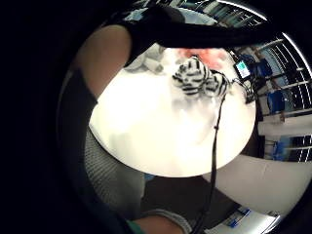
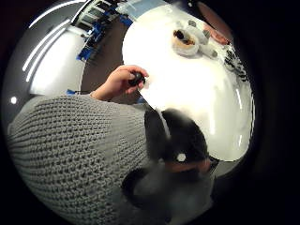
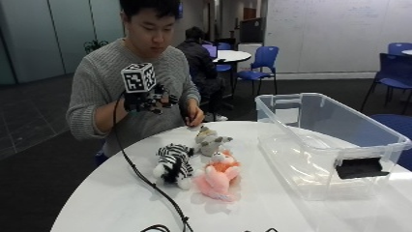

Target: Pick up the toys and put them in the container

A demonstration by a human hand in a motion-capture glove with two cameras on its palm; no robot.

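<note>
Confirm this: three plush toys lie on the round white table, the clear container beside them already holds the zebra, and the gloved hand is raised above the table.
Not quite. The container holds nothing; the zebra lies on the table with the pink toy and the grey toy, as the outside view shows. The rest stands: three toys on the table, gloved hand raised above it.

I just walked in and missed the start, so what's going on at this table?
A person sits at a round white table with the gloved right hand raised in front of the chest, holding nothing. Three soft toys lie together on the table: a zebra, a grey one and a pink one. The clear plastic container beside them has no toys in it. The bare hand rests at the table edge holding a small dark object.
</note>
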